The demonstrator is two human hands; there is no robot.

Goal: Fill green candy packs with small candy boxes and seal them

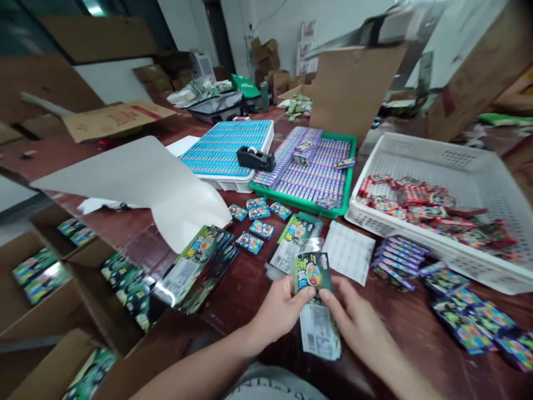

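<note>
Both hands grip a black-and-green printed pouch [320,330] close to my body, its clear top end pointing away from me. My left hand [275,310] pinches its left edge with the thumb on top. From the right side, my right hand [356,311] presses its thumb on the pouch's face, fingers curled behind. Just beyond lie more printed pouches [297,229], partly covered by the held one. A fanned stack of pouches [195,261] rests to the left. Several small blue packets [261,229] are scattered between. A white sheet with a grid pattern [350,251] lies right of the hands.
Purple packets [397,258] and dark packets [470,319] lie at right. Behind stand a white crate [437,244] of red packets, a green tray [352,183] of purple boxes, and blue boxes [229,144] under a black tape dispenser [255,161]. Cardboard cartons [95,294] hold pouches at lower left.
</note>
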